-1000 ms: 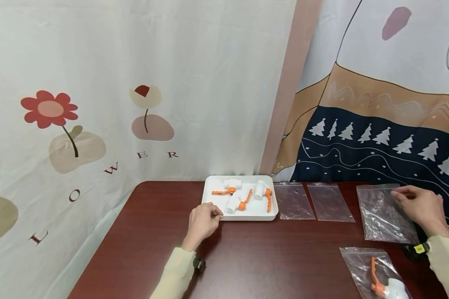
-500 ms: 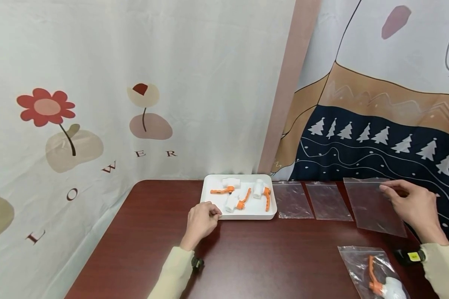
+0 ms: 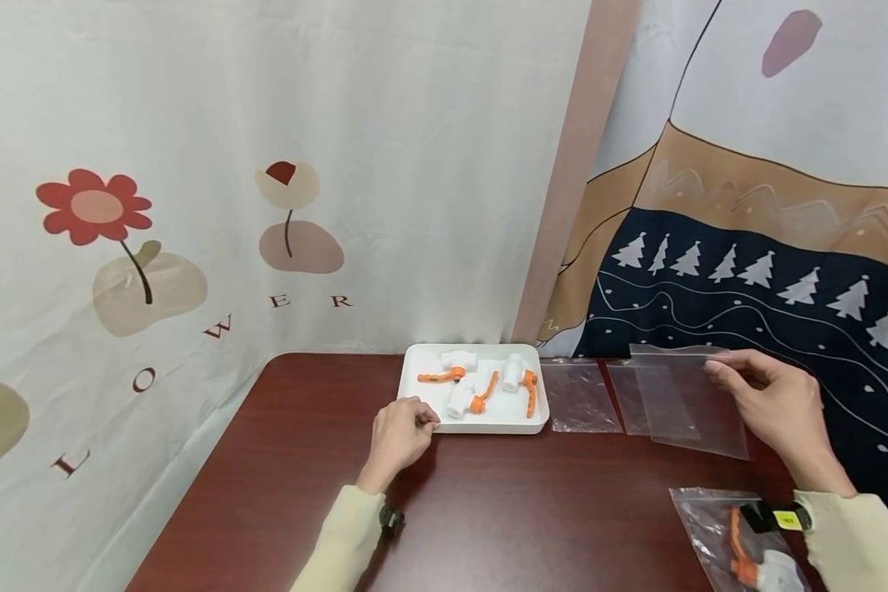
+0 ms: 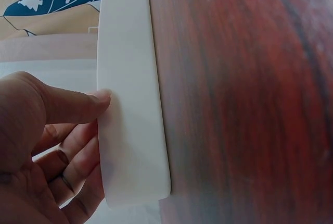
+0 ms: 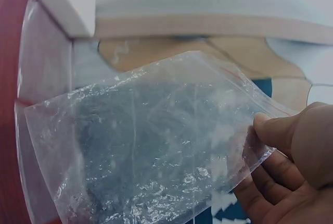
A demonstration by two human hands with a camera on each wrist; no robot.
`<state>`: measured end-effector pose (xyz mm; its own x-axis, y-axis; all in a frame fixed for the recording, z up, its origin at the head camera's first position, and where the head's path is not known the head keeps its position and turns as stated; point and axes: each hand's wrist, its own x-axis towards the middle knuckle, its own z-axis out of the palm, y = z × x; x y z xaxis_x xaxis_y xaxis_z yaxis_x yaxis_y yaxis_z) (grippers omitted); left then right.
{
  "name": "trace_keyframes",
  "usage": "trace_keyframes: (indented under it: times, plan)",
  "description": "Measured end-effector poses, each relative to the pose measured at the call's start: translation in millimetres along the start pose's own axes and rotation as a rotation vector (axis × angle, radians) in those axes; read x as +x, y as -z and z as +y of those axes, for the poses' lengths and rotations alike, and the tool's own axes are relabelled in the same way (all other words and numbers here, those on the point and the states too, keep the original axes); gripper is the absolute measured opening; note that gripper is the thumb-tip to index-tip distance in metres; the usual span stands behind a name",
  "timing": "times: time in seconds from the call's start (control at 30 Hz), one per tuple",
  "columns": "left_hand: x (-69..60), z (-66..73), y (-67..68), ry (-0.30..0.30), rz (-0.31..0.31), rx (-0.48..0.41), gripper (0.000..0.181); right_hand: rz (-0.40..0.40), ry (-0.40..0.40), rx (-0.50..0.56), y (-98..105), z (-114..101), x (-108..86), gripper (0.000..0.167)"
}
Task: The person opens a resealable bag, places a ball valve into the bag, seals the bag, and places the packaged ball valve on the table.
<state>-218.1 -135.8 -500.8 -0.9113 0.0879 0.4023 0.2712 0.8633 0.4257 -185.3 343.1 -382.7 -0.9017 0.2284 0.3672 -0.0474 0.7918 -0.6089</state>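
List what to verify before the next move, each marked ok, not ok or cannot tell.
1. Right hand has a grip on the clear bag, near its zip end: ok.
2. That bag is empty: ok, nothing shows inside.
3. Its mouth is open for filling: cannot tell.
4. Left hand is at the near left corner of the white tray: ok.
5. Fittings are in the tray: ok, three of them.
6. The filled bag at the near right is sealed: cannot tell.
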Motion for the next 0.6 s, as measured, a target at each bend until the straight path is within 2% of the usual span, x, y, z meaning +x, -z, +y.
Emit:
trace_keyframes:
  times: [0.3, 0.43, 0.6]
  plan:
    - [-0.1, 0.1, -0.7, 0.003, -0.004, -0.001, 0.017, 0.008, 0.084, 0.128, -21, -28, -11.0, 0.028]
    - [0.2, 2.7, 1.4, -0.013, -0.006, 0.008, 0.016, -0.028, 0.086, 0.198, -29, -38, -18.2, 0.027]
    - [0.7, 6.1, 6.3, -0.03, -0.044, 0.007, 0.012, -0.07, 0.086, 0.284, -42, -49, -24.0, 0.029]
